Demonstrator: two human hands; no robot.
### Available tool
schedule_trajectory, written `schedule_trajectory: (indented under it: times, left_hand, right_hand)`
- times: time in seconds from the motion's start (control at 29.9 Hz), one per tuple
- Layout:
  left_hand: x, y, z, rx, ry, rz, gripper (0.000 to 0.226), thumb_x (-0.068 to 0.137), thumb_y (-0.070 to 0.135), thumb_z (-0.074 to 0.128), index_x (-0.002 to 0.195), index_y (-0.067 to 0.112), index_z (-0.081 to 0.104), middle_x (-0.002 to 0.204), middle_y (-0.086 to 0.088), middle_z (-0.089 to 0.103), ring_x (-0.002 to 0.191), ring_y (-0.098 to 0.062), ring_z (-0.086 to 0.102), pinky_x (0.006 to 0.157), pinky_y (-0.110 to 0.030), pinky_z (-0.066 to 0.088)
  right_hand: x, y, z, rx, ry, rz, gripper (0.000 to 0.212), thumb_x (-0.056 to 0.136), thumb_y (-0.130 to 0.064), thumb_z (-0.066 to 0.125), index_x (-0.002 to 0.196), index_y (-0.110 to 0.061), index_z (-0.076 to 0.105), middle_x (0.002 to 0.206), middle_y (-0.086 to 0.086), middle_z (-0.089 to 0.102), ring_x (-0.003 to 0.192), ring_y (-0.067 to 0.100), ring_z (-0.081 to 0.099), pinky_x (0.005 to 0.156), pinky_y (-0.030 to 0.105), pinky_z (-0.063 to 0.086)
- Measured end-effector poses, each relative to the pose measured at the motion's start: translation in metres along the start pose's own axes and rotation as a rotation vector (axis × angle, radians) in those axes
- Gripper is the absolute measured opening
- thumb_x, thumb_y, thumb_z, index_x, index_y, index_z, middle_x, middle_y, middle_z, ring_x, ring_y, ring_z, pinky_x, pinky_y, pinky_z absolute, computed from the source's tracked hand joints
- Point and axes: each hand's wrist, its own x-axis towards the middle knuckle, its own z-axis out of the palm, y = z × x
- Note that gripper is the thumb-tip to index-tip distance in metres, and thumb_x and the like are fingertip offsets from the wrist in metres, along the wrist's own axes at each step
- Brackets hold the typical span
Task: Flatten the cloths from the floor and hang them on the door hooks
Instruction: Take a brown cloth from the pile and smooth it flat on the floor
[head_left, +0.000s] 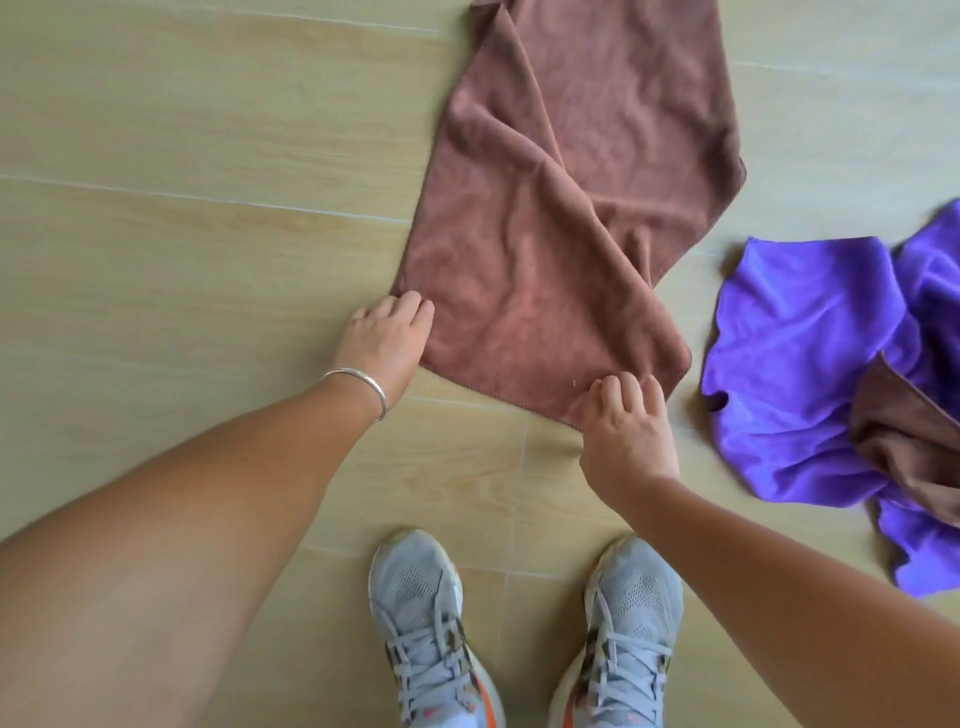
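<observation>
On the floor (156, 208), just ahead of your grey shoes (415, 618), the brown cloth (561, 208) lies spread lengthwise away from you, its near edge closest to the shoes.

Head view. Your left hand (387, 338) sits at the near left corner of the brown cloth, fingers curled at the hem; whether they pinch the fabric or only touch it cannot be told, since the fingertips are hidden. Your right hand (626, 421) is at the near right corner, fingers bent down onto the edge; the same doubt applies. A bracelet (363, 387) is on the left wrist.

The brown cloth is not yet flat: a long diagonal fold runs across its middle and ripples show on the far half. Right of the brown cloth, apart from it, a purple cloth (810, 338) lies crumpled, with a second brown piece (904, 441) bunched on top. No door hooks are in view.

Judgement on handling: soft, light, limp microfibre-like fabric; it will drape and crease rather than hold shape, and should slide easily on smooth flooring. Take hold at the two near corners by the stitched hem, pull outward and toward the shoes to draw out the diagonal fold.
</observation>
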Motion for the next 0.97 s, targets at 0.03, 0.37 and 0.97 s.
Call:
schedule_trajectory:
  times: [0.03, 0.37, 0.97]
  left_hand:
    - [0.003, 0.0, 0.0, 0.014, 0.026, 0.009, 0.05, 0.08, 0.002, 0.056, 0.126, 0.015, 0.045, 0.126, -0.005, 0.047, 0.109, -0.027, 0.051, 0.08, -0.041, 0.041]
    - [-0.103, -0.005, -0.182, -0.311, 0.013, 0.257, 0.023, 0.077, 0.024, 0.042, 0.098, 0.02, 0.051, 0.081, 0.001, 0.063, 0.077, -0.028, 0.058, 0.064, -0.036, 0.045]
    - [-0.123, -0.136, -0.54, -0.074, 0.309, 0.173, 0.002, 0.085, 0.032, 0.054, 0.087, 0.032, 0.055, 0.076, 0.01, 0.062, 0.074, -0.022, 0.059, 0.058, -0.029, 0.033]
  right_hand:
    - [0.001, 0.0, 0.002, -0.015, 0.024, -0.002, 0.04, 0.072, -0.005, 0.046, 0.11, 0.003, 0.057, 0.097, 0.017, 0.05, 0.094, 0.035, 0.047, 0.104, 0.055, 0.032]
    - [-0.061, -0.029, -0.134, 0.45, -0.188, 0.098, 0.095, 0.076, -0.07, 0.052, 0.147, -0.013, 0.024, 0.145, 0.001, 0.033, 0.141, 0.023, 0.025, 0.114, 0.046, 0.022]
    - [-0.064, 0.056, -0.41, 0.645, 0.277, 0.451, 0.019, 0.091, -0.039, 0.052, 0.087, -0.023, 0.063, 0.089, -0.003, 0.066, 0.097, 0.024, 0.056, 0.09, 0.035, 0.036]
